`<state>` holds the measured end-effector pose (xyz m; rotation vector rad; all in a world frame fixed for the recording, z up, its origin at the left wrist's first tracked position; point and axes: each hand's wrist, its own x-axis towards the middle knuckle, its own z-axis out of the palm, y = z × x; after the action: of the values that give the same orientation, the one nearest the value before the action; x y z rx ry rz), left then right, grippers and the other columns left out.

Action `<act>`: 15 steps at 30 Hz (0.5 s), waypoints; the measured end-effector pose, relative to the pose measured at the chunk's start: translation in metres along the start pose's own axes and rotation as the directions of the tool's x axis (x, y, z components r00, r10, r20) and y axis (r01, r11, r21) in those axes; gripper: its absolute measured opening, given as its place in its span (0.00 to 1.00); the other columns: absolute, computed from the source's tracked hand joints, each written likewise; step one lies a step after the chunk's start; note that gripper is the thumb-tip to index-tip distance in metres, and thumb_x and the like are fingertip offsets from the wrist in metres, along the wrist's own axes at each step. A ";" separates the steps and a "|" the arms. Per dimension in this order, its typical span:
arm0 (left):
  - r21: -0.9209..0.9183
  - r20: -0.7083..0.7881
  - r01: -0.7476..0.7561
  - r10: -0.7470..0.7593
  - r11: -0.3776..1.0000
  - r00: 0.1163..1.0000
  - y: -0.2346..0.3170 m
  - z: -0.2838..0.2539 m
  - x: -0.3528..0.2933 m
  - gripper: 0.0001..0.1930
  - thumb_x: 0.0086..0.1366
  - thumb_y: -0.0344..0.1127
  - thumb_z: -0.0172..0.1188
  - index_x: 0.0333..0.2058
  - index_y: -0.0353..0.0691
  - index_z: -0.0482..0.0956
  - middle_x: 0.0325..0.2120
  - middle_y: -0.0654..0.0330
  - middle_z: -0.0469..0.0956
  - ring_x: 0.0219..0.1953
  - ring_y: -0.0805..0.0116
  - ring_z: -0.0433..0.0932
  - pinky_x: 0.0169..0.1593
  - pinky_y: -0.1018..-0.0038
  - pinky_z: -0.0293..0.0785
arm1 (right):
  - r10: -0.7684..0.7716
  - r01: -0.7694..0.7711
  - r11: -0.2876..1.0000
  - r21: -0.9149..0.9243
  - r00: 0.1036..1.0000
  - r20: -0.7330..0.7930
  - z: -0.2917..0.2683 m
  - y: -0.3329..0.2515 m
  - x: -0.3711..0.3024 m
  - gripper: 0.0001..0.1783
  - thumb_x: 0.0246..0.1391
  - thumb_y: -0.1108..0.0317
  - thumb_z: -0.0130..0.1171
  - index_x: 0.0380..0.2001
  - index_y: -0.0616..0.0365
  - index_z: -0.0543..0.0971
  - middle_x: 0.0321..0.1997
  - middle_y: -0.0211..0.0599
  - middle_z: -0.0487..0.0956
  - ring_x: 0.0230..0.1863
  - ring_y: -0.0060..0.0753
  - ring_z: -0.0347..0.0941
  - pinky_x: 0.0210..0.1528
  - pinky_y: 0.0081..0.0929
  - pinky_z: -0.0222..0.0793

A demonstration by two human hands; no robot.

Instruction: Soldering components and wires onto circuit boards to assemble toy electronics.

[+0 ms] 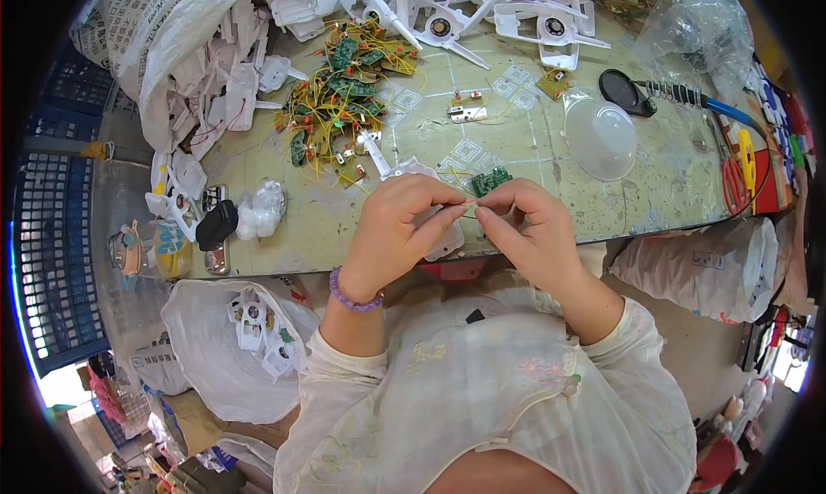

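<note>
My left hand (397,231), with a purple bead bracelet at its wrist, and my right hand (535,236) meet tip to tip above the near edge of the table. Between their pinched thumbs and forefingers runs a thin reddish wire (471,203), mostly covered by the fingers. Just beyond the right fingers lies a small green circuit board (490,181). A white plastic housing (411,166) rests under and behind my left hand, partly hidden by it. Farther off sits a small board with a metal plate (467,111).
A heap of wired green circuit boards (344,89) lies at the left. White housings with round speakers (440,27) line the far side. At right are a translucent bowl (600,141), a blue-handled soldering iron (727,110) and red-handled scissors (732,182). An open white sack (198,322) hangs below.
</note>
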<state>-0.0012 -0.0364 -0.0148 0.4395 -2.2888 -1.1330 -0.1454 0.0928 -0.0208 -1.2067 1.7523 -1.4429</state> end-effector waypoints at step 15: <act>0.082 -0.010 -0.016 0.017 0.997 1.000 0.001 -0.001 0.004 0.05 0.52 0.30 0.65 0.28 0.39 0.79 0.26 0.60 0.79 0.31 0.60 0.76 0.39 0.69 0.68 | -0.246 0.233 0.931 -0.281 0.969 -0.010 -0.004 0.007 -0.001 0.06 0.44 0.70 0.64 0.27 0.58 0.79 0.29 0.38 0.76 0.34 0.44 0.70 0.36 0.36 0.67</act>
<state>-0.0036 -0.0382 -0.0124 0.4561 -2.3315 -1.0296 -0.1506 0.0959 -0.0267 -1.5942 1.9412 -1.3971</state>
